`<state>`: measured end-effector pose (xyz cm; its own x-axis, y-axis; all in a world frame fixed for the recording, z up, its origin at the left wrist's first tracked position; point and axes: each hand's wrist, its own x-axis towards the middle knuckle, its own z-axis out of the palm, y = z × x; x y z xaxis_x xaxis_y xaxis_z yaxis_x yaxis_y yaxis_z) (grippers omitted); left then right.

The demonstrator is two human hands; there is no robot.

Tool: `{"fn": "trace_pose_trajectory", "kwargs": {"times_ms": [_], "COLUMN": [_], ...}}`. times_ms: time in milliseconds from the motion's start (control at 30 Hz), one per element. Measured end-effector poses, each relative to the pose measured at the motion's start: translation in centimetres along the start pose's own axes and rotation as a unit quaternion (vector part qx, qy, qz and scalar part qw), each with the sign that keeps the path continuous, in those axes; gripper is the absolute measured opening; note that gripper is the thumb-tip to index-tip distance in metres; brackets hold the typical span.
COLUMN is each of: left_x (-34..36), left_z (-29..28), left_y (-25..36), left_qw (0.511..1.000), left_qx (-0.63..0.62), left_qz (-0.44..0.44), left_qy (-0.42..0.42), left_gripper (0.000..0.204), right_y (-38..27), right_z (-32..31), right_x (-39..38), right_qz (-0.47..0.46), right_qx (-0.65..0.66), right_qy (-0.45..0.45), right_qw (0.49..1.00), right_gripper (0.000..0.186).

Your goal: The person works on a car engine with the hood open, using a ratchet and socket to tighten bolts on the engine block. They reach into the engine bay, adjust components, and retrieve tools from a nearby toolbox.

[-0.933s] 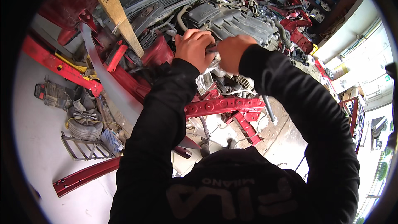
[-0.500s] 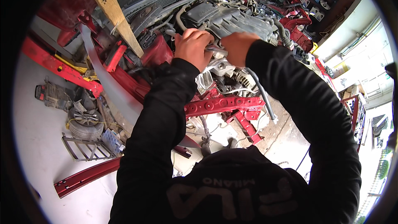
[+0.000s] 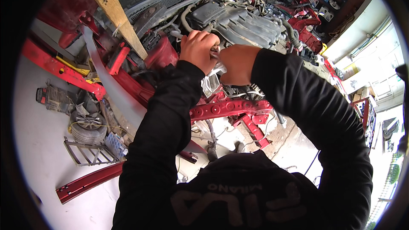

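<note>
Right hand [image 3: 237, 64] shifted nearer left hand [image 3: 198, 51], silvery metal [image 3: 215, 55] between, mostly hidden

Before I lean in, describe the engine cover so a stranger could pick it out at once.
Start at the thick wooden beam slanting down from the upper left of the view. Go right, past the pale curved hose, to the broad, dark grey engine cover above centre. Unlike that narrow, round hose, it carries long raised ridges side by side.

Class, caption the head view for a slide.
Left hand and right hand close together between grey engine cover and red crossbar.
</note>
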<state>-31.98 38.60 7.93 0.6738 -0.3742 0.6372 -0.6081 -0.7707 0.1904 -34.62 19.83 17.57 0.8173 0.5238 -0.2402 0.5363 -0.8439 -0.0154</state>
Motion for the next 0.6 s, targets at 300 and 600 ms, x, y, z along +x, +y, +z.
{"fn": "trace_pose_trajectory", "kwargs": {"times_ms": [300, 600], "left_x": [0.0, -0.1], "left_z": [-0.1, -0.2], "left_y": [-0.1, -0.1], "left_qw": [0.999, 0.999], "left_qx": [-0.033, -0.029], "left_qz": [0.007, -0.011], "left_qy": [0.001, 0.012], "left_gripper": [0.034, 0.040], "right_y": [0.4, 1.0], "right_z": [0.2, -0.3], "right_x": [0.5, 1.1], "right_qz": [0.000, -0.039], "right_qx": [0.066, 0.019], "right_qy": [-0.036, -0.042], "right_qw": [0.997, 0.998], "right_gripper": [0.036, 0.032]}}
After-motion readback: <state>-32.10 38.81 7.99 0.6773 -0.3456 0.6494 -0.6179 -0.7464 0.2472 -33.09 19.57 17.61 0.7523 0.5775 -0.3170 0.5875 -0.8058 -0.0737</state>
